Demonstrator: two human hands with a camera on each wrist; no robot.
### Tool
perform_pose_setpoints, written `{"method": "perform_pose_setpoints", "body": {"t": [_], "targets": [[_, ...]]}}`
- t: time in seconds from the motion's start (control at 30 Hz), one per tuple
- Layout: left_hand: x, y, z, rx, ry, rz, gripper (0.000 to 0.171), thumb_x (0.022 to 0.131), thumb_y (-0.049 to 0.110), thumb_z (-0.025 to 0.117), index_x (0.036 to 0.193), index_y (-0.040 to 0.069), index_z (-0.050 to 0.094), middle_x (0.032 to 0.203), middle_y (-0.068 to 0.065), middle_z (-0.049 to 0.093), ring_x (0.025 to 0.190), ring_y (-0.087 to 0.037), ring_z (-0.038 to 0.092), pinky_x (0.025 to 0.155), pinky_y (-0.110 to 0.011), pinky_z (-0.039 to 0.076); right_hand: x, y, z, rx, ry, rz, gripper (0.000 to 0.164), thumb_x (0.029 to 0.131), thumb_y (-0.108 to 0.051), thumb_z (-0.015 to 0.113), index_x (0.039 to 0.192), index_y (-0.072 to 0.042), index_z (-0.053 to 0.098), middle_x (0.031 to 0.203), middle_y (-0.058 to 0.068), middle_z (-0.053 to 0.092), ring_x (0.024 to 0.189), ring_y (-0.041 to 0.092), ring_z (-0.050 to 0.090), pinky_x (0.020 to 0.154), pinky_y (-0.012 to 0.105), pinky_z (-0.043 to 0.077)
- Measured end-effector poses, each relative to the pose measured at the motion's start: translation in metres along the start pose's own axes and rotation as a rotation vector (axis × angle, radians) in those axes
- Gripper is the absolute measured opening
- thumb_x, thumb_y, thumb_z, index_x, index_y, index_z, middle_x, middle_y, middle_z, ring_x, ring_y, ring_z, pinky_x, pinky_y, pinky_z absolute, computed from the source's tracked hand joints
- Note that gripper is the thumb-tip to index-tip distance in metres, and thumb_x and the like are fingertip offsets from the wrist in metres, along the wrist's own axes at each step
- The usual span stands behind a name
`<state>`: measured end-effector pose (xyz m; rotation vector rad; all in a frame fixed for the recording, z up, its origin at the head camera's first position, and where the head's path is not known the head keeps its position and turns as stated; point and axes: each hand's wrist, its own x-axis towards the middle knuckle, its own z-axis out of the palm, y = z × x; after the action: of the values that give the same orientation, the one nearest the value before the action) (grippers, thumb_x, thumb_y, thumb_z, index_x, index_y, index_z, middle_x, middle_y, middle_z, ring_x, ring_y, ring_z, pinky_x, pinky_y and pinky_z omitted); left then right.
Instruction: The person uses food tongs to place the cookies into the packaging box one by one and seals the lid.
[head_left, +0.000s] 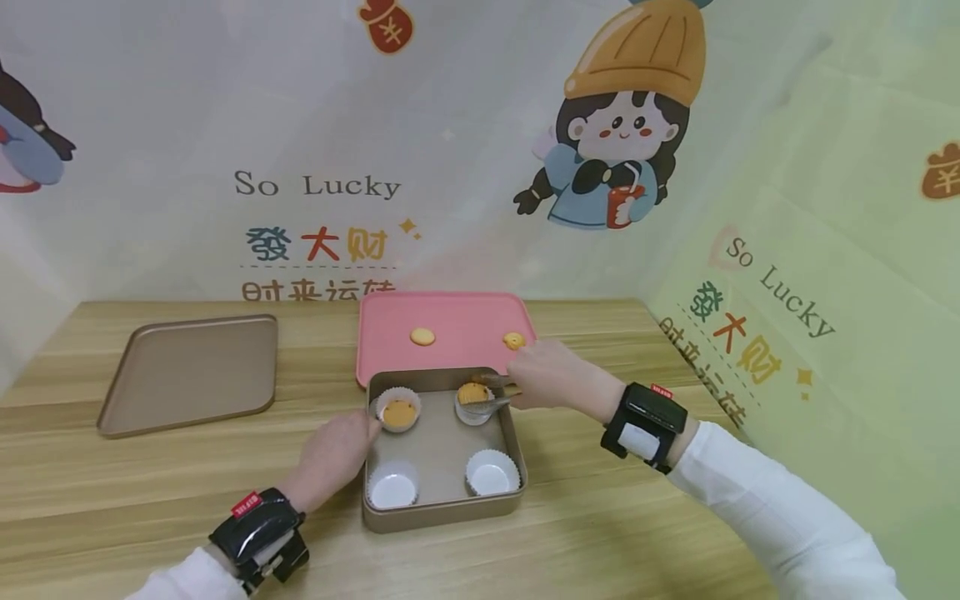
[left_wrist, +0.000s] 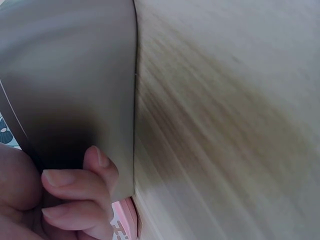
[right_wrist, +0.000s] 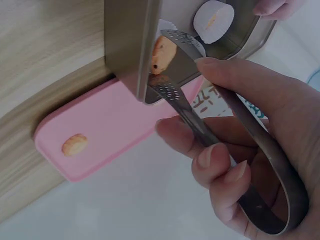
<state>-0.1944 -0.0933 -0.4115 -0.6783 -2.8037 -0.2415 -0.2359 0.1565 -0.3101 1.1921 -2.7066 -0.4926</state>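
Observation:
My left hand (head_left: 337,458) holds the left wall of a deep brown baking pan (head_left: 442,521). In the left wrist view its curled fingers (left_wrist: 75,185) lie against the pan's outer side. My right hand (head_left: 551,375) grips metal tongs (right_wrist: 280,165), whose perforated tips reach over the pan's far right rim. Between those tips is a small golden cake (head_left: 474,393), at a white paper cup (head_left: 474,417). Another paper cup (head_left: 386,400) at far left holds a golden cake (head_left: 399,412). Two bare cups, a left one (head_left: 393,485) and a right one (head_left: 492,473), stand at the near side.
A pink tray (head_left: 465,308) lies behind the pan, bearing a round pastry (head_left: 423,337) and a second pastry (head_left: 514,341) near my right hand. A shallow brown tray (head_left: 202,367) sits at left on the wooden table (head_left: 600,533). A printed cloth (head_left: 450,208) hangs behind.

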Motion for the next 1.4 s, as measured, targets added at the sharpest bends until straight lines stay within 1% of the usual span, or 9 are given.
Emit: {"method": "perform_pose_setpoints", "body": {"t": [0.2, 0.3, 0.43, 0.57, 0.7, 0.9, 1.1, 1.27, 1.4], "targets": [[0.001, 0.002, 0.001, -0.067, 0.000, -0.057, 0.023, 0.077, 0.013, 0.035, 0.054, 0.011, 0.033, 0.048, 0.000, 0.030, 0.040, -0.013, 0.030, 0.031, -0.023, 0.023, 0.010, -0.004, -0.001, -0.021, -0.055, -0.010, 0.029, 0.056, -0.031, 0.053, 0.044, -0.016, 0.032, 0.043, -0.006, 0.021, 0.038, 0.007, 0.020, 0.029, 0.021, 0.017], [0.001, 0.003, 0.000, -0.052, 0.003, -0.035, 0.022, 0.076, 0.013, 0.035, 0.054, 0.011, 0.032, 0.048, 0.001, 0.030, 0.040, -0.013, 0.030, 0.031, -0.022, 0.023, 0.011, -0.003, -0.003, -0.020, -0.097, 0.012, 0.030, 0.056, -0.035, 0.052, 0.044, -0.016, 0.032, 0.043, -0.006, 0.023, 0.039, 0.006, 0.022, 0.029, 0.021, 0.019], [0.000, 0.002, -0.001, -0.012, 0.007, 0.009, 0.021, 0.075, 0.010, 0.037, 0.055, 0.011, 0.032, 0.048, 0.001, 0.029, 0.040, -0.012, 0.029, 0.031, -0.022, 0.022, 0.008, 0.008, -0.015, 0.157, -0.165, 0.082, 0.027, 0.058, -0.040, 0.050, 0.051, -0.015, 0.040, 0.046, -0.006, 0.030, 0.039, 0.006, 0.026, 0.031, 0.020, 0.023], [-0.002, -0.001, -0.004, 0.012, 0.005, 0.018, 0.019, 0.073, 0.007, 0.039, 0.056, 0.010, 0.033, 0.048, 0.000, 0.028, 0.040, -0.013, 0.029, 0.031, -0.022, 0.022, 0.007, 0.038, -0.023, 0.345, -0.172, 0.189, 0.028, 0.060, -0.044, 0.048, 0.059, -0.017, 0.048, 0.044, -0.005, 0.036, 0.034, 0.006, 0.033, 0.031, 0.020, 0.026], [-0.002, -0.001, -0.006, -0.019, -0.002, -0.032, 0.019, 0.074, 0.008, 0.037, 0.056, 0.009, 0.033, 0.048, 0.000, 0.029, 0.040, -0.013, 0.030, 0.030, -0.022, 0.023, 0.008, 0.073, -0.002, 0.324, -0.162, 0.334, 0.035, 0.059, -0.048, 0.046, 0.047, -0.015, 0.043, 0.038, -0.005, 0.031, 0.030, 0.008, 0.036, 0.030, 0.022, 0.027], [-0.003, 0.000, -0.005, -0.067, -0.005, -0.055, 0.022, 0.076, 0.011, 0.036, 0.054, 0.010, 0.033, 0.047, 0.000, 0.029, 0.039, -0.012, 0.029, 0.030, -0.021, 0.022, 0.011, 0.096, 0.046, 0.443, -0.285, 0.462, 0.037, 0.058, -0.047, 0.049, 0.046, -0.013, 0.040, 0.041, -0.002, 0.039, 0.033, 0.013, 0.043, 0.031, 0.023, 0.031], [-0.002, 0.000, -0.004, -0.042, 0.016, -0.034, 0.022, 0.075, 0.010, 0.036, 0.053, 0.010, 0.032, 0.047, 0.001, 0.028, 0.039, -0.013, 0.028, 0.030, -0.022, 0.022, 0.019, 0.101, 0.068, 0.480, -0.293, 0.501, 0.038, 0.056, -0.047, 0.050, 0.051, -0.010, 0.044, 0.051, 0.005, 0.048, 0.038, 0.016, 0.045, 0.033, 0.025, 0.032], [0.000, 0.001, -0.002, -0.135, -0.007, -0.123, 0.025, 0.076, 0.014, 0.035, 0.052, 0.010, 0.033, 0.046, 0.000, 0.030, 0.039, -0.013, 0.030, 0.030, -0.022, 0.023, 0.023, 0.103, 0.076, 0.466, -0.293, 0.513, 0.036, 0.057, -0.045, 0.051, 0.054, -0.010, 0.045, 0.052, 0.003, 0.048, 0.035, 0.015, 0.044, 0.033, 0.025, 0.033], [0.001, 0.003, 0.000, -0.159, -0.017, -0.148, 0.025, 0.077, 0.015, 0.034, 0.052, 0.010, 0.034, 0.046, 0.000, 0.030, 0.039, -0.013, 0.030, 0.030, -0.022, 0.023, 0.024, 0.103, 0.080, 0.487, -0.290, 0.518, 0.032, 0.059, -0.041, 0.051, 0.056, -0.009, 0.048, 0.053, 0.005, 0.050, 0.035, 0.016, 0.045, 0.032, 0.026, 0.033]]}}
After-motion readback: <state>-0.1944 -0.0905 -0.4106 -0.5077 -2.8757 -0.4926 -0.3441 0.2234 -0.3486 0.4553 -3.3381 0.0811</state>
